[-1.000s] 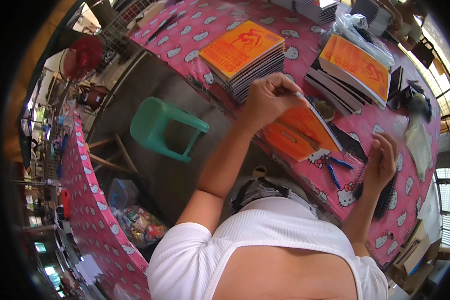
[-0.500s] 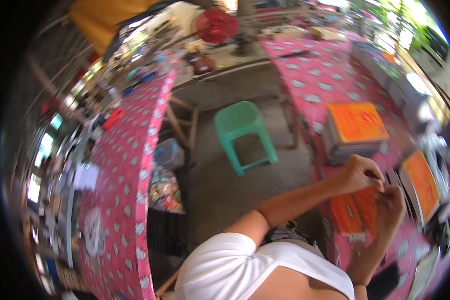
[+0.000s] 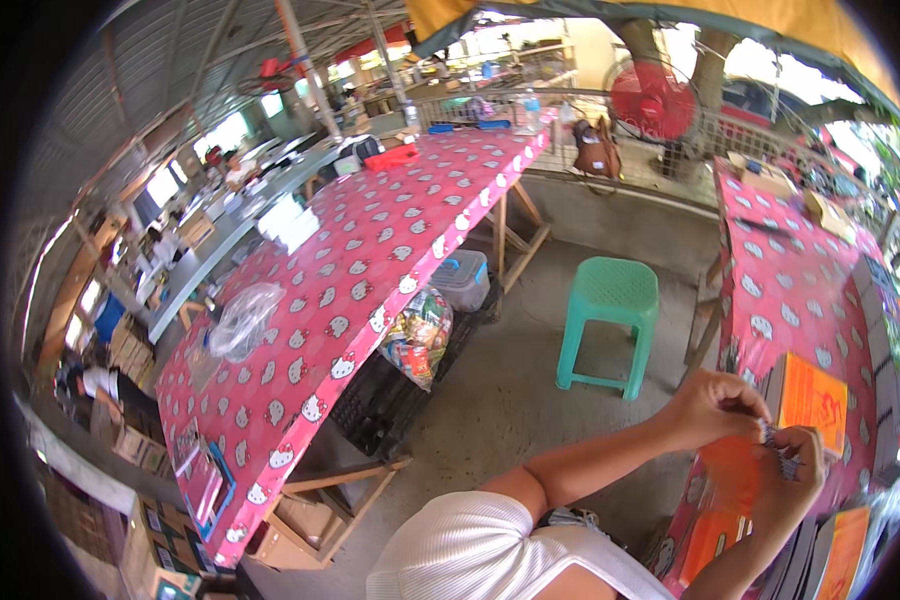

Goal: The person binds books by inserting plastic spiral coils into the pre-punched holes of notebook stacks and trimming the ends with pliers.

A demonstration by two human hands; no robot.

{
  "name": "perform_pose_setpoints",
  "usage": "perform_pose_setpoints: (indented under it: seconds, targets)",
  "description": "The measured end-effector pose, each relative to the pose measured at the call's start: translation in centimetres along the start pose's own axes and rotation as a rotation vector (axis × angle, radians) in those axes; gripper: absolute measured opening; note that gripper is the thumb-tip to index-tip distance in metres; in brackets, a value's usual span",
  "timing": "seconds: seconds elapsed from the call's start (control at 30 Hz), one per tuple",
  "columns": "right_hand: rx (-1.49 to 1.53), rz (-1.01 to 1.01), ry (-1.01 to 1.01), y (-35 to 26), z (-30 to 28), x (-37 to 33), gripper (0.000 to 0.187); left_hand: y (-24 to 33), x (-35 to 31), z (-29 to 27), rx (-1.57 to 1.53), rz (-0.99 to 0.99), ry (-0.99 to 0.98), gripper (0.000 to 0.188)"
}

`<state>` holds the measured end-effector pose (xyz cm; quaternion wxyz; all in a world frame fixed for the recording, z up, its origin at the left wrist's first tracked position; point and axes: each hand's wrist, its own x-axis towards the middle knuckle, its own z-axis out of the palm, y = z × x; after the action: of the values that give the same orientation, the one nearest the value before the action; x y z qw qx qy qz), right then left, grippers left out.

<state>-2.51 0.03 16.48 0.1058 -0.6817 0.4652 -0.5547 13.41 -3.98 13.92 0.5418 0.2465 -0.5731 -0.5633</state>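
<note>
Over the right-hand table, my left hand point(image 3: 715, 408) and my right hand point(image 3: 795, 470) are close together with fingers pinched. Between their fingertips is a small grey striped thing point(image 3: 788, 463), its kind too small to tell. Below the hands lie orange printed items point(image 3: 718, 535), partly hidden by my right forearm. Just beyond my hands stands a stack of orange-covered books point(image 3: 815, 400). Beside my right wrist is another orange-covered book point(image 3: 845, 555) with grey ones next to it.
A pink patterned table point(image 3: 370, 270) runs along the left, with a crumpled clear plastic bag point(image 3: 245, 320) on it. Ahead on the floor stands a green stool point(image 3: 610, 310). Under the left table are a clear bin point(image 3: 462, 280) and a bag of colourful packets point(image 3: 418, 340).
My view has swung left, so more of the left table shows and the stool sits further right. My hands stay close together, and the striped thing now shows between them.
</note>
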Motion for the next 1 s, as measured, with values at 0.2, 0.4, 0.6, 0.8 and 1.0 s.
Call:
perform_pose_setpoints:
  seconds: [0.2, 0.4, 0.6, 0.8, 1.0]
  targets:
    - [0.294, 0.045, -0.255, 0.3, 4.2, 0.3, 0.023, 0.0, -3.4, -3.9, 0.087, 0.039, 0.180, 0.015]
    - [0.512, 0.262, -0.518, 0.3, 6.8, -0.1, 0.015, 0.3, -6.3, -5.4, 0.227, 0.104, 0.349, 0.014]
    - [0.420, 0.303, -0.636, 1.5, 8.9, -1.6, 0.013, 0.0, -8.7, -6.2, 0.323, 0.060, 0.454, 0.016]
    - [0.380, 0.127, -0.567, 1.8, 10.1, -2.9, 0.012, -0.6, -10.0, -6.7, 0.349, 0.046, 0.486, 0.018]
    - [0.286, 0.037, -0.609, 2.1, 10.2, -3.3, 0.009, -1.3, -10.4, -6.9, 0.342, 0.003, 0.487, 0.018]
